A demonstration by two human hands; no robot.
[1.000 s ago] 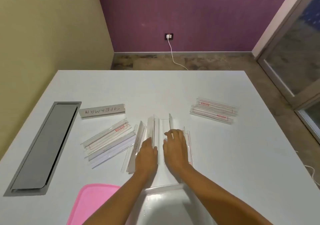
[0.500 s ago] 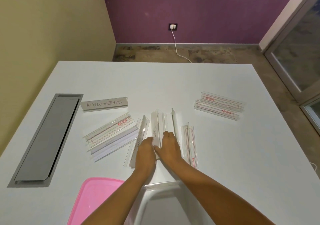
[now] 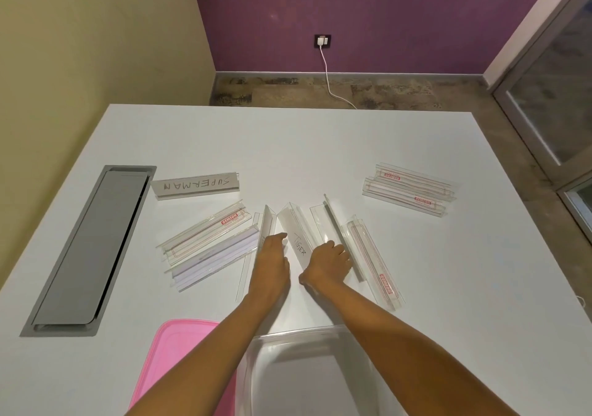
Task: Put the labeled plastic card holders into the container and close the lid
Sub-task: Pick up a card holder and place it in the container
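Several clear plastic card holders lie on the white table (image 3: 320, 146). One reads "SUPERMAN" (image 3: 195, 185) at the left. One reads "TIGER" (image 3: 296, 234) and lies between my hands. My right hand (image 3: 330, 260) curls its fingers round the TIGER holder's near right side. My left hand (image 3: 272, 260) rests with straight fingers against its left side and on the neighbouring holder (image 3: 266, 223). Another clear holder (image 3: 333, 223) lies just right of my right hand. The clear container (image 3: 288, 335) stands open at the near edge, under my forearms, with the pink lid (image 3: 179, 348) flat to its left.
Red-printed "GEMSON" holders lie in three spots: stacked at the left (image 3: 208, 239), one at the right of my hands (image 3: 373, 258), two at the far right (image 3: 410, 191). A grey cable hatch (image 3: 93, 246) is set in the table's left side.
My hands have drawn apart from the middle, baring the TIGER label between them. The holders around it now fan out wider. The view has tilted slightly.
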